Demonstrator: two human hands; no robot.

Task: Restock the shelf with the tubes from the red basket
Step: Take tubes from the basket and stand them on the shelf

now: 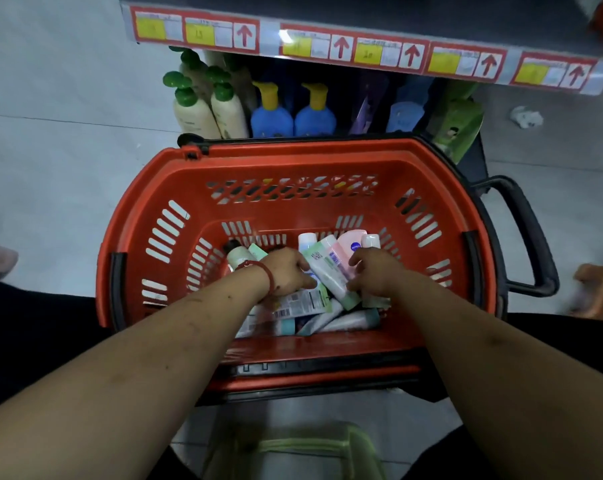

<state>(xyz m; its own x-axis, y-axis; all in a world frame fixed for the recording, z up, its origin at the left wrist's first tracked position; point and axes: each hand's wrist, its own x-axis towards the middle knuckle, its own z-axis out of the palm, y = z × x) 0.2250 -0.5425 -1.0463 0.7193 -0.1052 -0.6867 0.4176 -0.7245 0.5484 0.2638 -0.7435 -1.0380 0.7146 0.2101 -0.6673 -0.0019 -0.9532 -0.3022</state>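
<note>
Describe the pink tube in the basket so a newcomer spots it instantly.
Start at the red basket on the floor below the shelf. Among the tubes piled at its bottom, look to the far right of the heap, just beyond the right hand. The pink tube is the only one with a round dark-blue logo; its neighbours are white or green.

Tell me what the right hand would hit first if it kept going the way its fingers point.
The right hand points left and slightly forward, so it would likely meet the green tube first; its fingertips already seem to touch it. Depth is hard to judge.
</note>
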